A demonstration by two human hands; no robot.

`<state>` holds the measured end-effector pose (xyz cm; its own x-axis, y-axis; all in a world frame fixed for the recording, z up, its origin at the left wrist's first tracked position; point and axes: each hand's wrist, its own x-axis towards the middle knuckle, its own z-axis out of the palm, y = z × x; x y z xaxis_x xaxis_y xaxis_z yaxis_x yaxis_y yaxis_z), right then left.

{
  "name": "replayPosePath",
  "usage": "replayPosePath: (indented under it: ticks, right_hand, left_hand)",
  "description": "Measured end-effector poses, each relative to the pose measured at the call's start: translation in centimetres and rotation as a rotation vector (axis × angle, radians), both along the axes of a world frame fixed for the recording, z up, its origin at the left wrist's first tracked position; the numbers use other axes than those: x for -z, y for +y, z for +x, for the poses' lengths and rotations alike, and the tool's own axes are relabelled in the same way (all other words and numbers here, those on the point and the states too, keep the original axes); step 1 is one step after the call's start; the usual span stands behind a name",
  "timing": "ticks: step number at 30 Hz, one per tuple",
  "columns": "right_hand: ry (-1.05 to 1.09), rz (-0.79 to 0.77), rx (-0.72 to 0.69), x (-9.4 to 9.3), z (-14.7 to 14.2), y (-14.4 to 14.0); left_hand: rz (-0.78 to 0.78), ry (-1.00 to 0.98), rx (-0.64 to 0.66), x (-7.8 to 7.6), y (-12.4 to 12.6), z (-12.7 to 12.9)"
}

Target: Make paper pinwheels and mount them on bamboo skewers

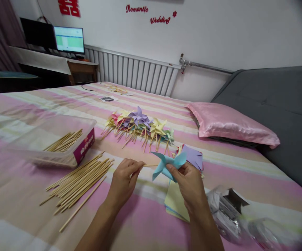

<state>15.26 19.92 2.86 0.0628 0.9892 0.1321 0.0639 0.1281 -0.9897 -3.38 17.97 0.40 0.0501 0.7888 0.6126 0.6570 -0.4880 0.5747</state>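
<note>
A light blue paper pinwheel [168,163] with curled blades is pinched between the thumb and fingers of my right hand [187,174]. My left hand [126,174] is closed on a thin wooden stick [151,165], which reaches right to the pinwheel. Whether the stick is fixed to the paper is hidden behind the blades. Under my right hand lies a stack of pale yellow and blue paper squares [175,200]. Just beyond it are purple cut paper pieces [192,156]. Loose wooden sticks [81,184] lie left of my left hand.
A clear plastic box [53,122] holding more sticks stands at the left. Finished pinwheels [140,122] lie in a heap ahead. Clear plastic packaging [225,212] and a round clear container [264,232] sit at the right, and a pink pillow [231,122] lies behind.
</note>
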Motion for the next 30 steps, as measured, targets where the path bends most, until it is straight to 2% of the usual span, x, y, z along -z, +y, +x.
replayPosePath:
  ticks: [11, 23, 30]
  right_hand:
    - [-0.091, 0.004, 0.023, 0.67, 0.34, 0.32]
    - [-0.110, 0.052, 0.002, 0.62, 0.37, 0.55]
    - [-0.173, 0.059, 0.040, 0.55, 0.39, 0.61]
  left_hand:
    - [0.072, 0.106, -0.009, -0.47, -0.37, 0.10]
    - [0.118, 0.171, 0.005, -0.08, 0.04, 0.00]
    - [0.111, 0.181, 0.002, 0.00, 0.12, 0.12]
